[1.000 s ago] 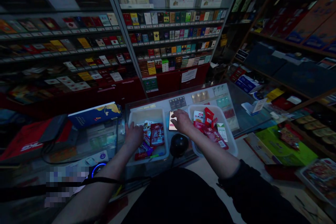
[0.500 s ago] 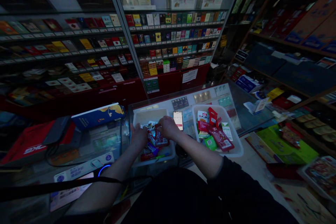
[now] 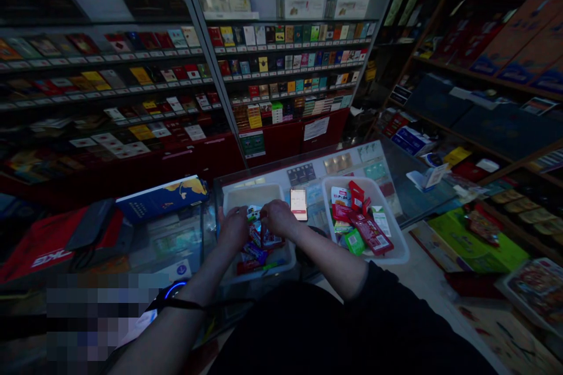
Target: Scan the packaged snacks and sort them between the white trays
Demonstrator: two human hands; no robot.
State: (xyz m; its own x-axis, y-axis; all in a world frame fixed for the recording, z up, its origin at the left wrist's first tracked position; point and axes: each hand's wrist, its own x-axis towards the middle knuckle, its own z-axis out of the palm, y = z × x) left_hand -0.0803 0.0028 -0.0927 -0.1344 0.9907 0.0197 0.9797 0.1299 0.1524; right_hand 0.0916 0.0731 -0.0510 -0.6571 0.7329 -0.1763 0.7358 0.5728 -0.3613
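Note:
Both hands work over the left white plastic bin (image 3: 287,263), which holds small snack packets (image 3: 256,253) in blue, purple, red and green. My left hand (image 3: 234,227) is inside its left part, fingers curled downward; whatever they grip is hidden. Close beside it, my right hand (image 3: 277,218) has its fingers bent and pressed together over the packets, just above a dark packet, and I cannot make out what is in them. A lit phone (image 3: 298,205) lies right of my right hand. Farther right, a second white bin (image 3: 401,249) holds red packets (image 3: 369,231) and a green one (image 3: 354,242).
Under the bins runs a glass display counter (image 3: 314,170). On its left lie a blue box (image 3: 160,198) and a red box (image 3: 41,243). Shelves of small boxes (image 3: 290,33) stand behind. A green carton (image 3: 475,243) sits at right. A dark strap crosses my left forearm.
My hands stay in the left bin, with the right hand shifted slightly and its fingers lower among the packets. The view has moved a little.

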